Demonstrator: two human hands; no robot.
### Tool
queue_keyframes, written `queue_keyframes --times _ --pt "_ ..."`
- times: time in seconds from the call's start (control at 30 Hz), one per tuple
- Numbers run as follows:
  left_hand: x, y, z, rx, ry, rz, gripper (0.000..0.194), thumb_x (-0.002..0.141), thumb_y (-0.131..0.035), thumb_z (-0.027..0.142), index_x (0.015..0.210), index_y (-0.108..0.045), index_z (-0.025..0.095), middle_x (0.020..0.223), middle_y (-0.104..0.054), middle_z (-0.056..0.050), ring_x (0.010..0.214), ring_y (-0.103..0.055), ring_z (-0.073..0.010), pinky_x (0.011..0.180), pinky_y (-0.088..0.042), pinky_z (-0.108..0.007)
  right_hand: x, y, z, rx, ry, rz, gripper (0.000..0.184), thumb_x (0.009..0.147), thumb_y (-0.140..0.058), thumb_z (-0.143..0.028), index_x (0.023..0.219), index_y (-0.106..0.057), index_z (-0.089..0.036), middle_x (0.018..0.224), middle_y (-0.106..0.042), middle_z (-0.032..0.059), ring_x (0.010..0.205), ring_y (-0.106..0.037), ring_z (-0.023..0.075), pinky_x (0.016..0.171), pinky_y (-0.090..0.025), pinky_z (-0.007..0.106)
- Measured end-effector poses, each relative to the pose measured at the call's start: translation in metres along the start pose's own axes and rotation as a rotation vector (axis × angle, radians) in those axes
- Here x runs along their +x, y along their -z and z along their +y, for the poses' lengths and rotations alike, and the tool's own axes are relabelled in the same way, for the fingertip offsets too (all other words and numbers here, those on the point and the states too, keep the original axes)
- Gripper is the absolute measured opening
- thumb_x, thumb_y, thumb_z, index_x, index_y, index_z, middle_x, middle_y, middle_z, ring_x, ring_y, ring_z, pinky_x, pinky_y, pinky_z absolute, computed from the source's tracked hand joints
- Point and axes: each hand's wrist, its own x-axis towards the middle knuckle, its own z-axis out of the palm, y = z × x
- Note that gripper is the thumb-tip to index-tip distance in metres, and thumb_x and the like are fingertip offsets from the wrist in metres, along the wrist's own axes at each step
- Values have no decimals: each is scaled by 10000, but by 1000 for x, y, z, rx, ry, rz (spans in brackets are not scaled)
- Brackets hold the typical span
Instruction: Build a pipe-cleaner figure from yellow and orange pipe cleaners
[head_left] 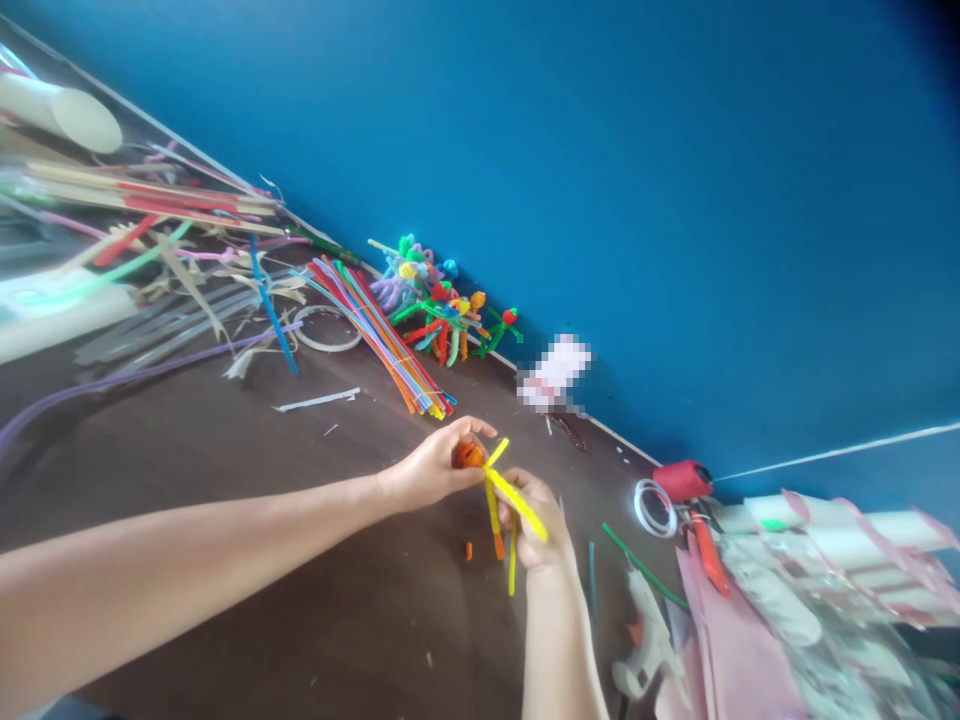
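Note:
Over the dark table, both hands are on a small pipe cleaner figure (493,473) with a coiled orange head and yellow limbs. My left hand (429,468) curls round the orange head (470,456), its thumb and fingers closed on it. Just below and to the right, my right hand (541,515) grips the yellow body, and its fingers are partly hidden behind the yellow strands. One limb hanging down ends in an orange tip (499,546). A tiny orange piece (469,551) lies on the table under the figure.
Finished pipe cleaner figures (442,300) are heaped by the blue wall, beside a bundle of coloured pipe cleaners (382,335). A white glue gun (649,640), tape rolls (655,508) and pink sheets (731,640) lie at right. Paper strips and sticks (157,200) clutter the left.

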Motion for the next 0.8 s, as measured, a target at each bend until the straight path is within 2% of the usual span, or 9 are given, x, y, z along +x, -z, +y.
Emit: queue_keyframes --times 0.13,0.23,0.4,0.57,0.63,0.7,0.8 --pt "3 0 -3 30 99 113 361 662 -539 123 1006 -429 130 603 -447 72 498 -408 -60 474 -334 -179 -5 -7 -2 -231 198 128 137 624 -645 -290 626 -622 -155 445 -509 -55 406 -404 65 396 -301 170" --pt "3 -2 -4 46 118 176 355 637 -531 104 979 -437 132 577 -437 83 494 -416 -64 485 -347 -185 -7 -14 -3 -373 294 153 169 676 -607 -296 743 -670 -154 546 -572 -25 477 -458 95 462 -369 200" --pt "1 -3 -7 98 123 273 339 613 -518 93 941 -462 157 582 -431 85 513 -420 -67 510 -358 -188 -10 -23 -4 -423 223 163 258 712 -551 -301 838 -669 -110 520 -568 -4 397 -419 84 387 -344 199" --pt "1 -1 -12 177 83 313 302 614 -514 90 909 -499 154 589 -440 73 518 -404 -70 509 -342 -189 -12 -36 -1 -409 258 193 266 733 -519 -289 893 -642 -115 637 -645 35 413 -478 102 378 -372 205" --pt "2 -1 -15 179 67 336 291 616 -508 85 898 -507 154 602 -447 67 526 -409 -74 514 -345 -191 -11 -40 4 -427 310 197 268 753 -496 -274 922 -639 -123 736 -676 66 509 -562 140 442 -433 225" --pt "2 -1 -18 164 63 349 291 617 -503 77 898 -510 153 630 -459 58 541 -415 -76 526 -351 -195 -11 -43 8 -481 392 202 271 769 -481 -256 952 -640 -136 841 -685 91 672 -623 184 579 -489 260" --pt "3 -2 -18 87 74 329 305 633 -515 84 931 -504 150 672 -464 46 579 -428 -82 557 -366 -204 -12 -43 11 -664 521 250 276 796 -456 -223 987 -641 -152 945 -673 109 860 -622 221 756 -478 311"
